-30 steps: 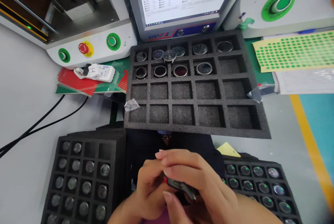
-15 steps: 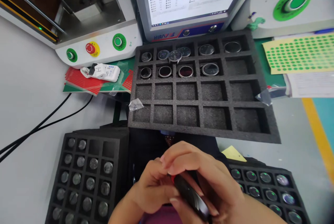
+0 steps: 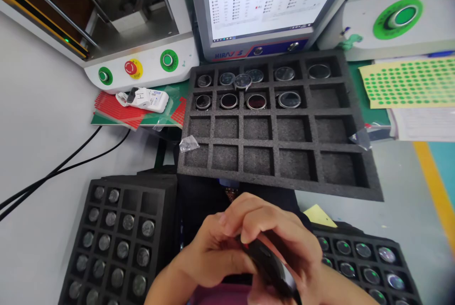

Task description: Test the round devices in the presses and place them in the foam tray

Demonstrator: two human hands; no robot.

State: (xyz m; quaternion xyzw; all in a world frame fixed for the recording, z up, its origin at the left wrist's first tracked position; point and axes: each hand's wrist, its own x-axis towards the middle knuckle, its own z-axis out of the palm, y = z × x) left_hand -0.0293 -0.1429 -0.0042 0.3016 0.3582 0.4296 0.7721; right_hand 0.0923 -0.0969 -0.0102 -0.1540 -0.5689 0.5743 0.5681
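Both my hands are together low in the middle of the view, closed round a small black device [image 3: 272,264] with a glossy face. My left hand [image 3: 209,257] grips it from the left, thumb on top. My right hand [image 3: 280,236] curls over it from above and the right. Beyond them lies a large black foam tray [image 3: 359,186] whose two far rows hold round watch bodies [image 3: 288,99]; its nearer cells are bare. A foam tray of round metal discs [image 3: 117,243] sits at my lower left, and another foam tray with glassy round parts [image 3: 366,257] at my lower right.
A monitor [image 3: 263,1] showing a green OK mark stands behind the large tray. A machine panel with green buttons and a red stop button [image 3: 131,67] is at the back left, with a white handheld unit [image 3: 147,98] on red sheets. Green dot sticker sheet [image 3: 412,82] lies right. Black cables [image 3: 60,167] cross left.
The view has tilted down and back slightly, so everything sits lower in frame. My hands have turned the black device, and its small red mark no longer shows.
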